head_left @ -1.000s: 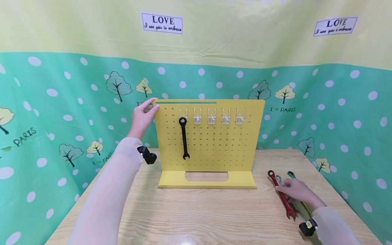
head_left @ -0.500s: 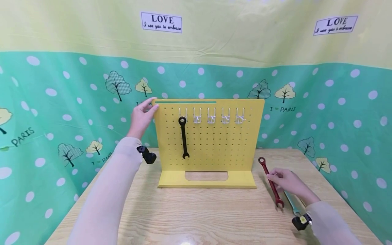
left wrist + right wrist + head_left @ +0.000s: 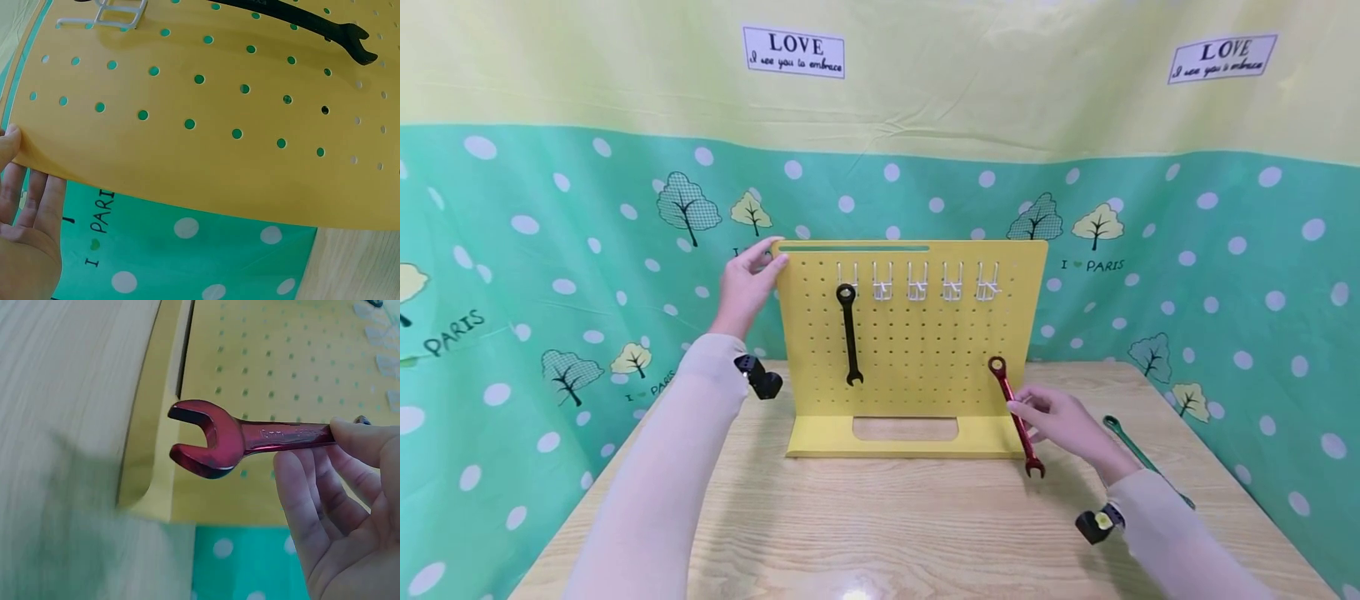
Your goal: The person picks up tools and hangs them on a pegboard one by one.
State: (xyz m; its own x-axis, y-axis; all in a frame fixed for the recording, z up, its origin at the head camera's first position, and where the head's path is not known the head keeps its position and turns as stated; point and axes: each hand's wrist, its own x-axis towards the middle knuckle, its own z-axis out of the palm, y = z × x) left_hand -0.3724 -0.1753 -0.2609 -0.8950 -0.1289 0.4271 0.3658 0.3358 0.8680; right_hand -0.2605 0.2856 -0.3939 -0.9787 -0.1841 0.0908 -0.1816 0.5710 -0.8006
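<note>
A yellow pegboard (image 3: 925, 350) stands upright on the table. My left hand (image 3: 745, 287) pinches its top left corner, the thumb in front and the other fingers behind. In the right wrist view, the thumb and fingers of my right hand (image 3: 350, 494) grip a red combination wrench (image 3: 219, 437) by its shank. That wrench (image 3: 1022, 429) is tilted in front of the board's lower right corner, ring end up and open end down. A black combination wrench (image 3: 850, 337) hangs by its ring from the leftmost of several white wire hooks (image 3: 917, 287).
A green wrench (image 3: 1138, 452) lies on the wooden table (image 3: 880, 525) to the right, partly beside my right forearm, which hides the table beneath it. A polka-dot curtain (image 3: 1187, 250) encloses the back and sides.
My right hand has lifted the red wrench off the table and carried it left and up to the board's right side. The left hand keeps its grip on the corner.
</note>
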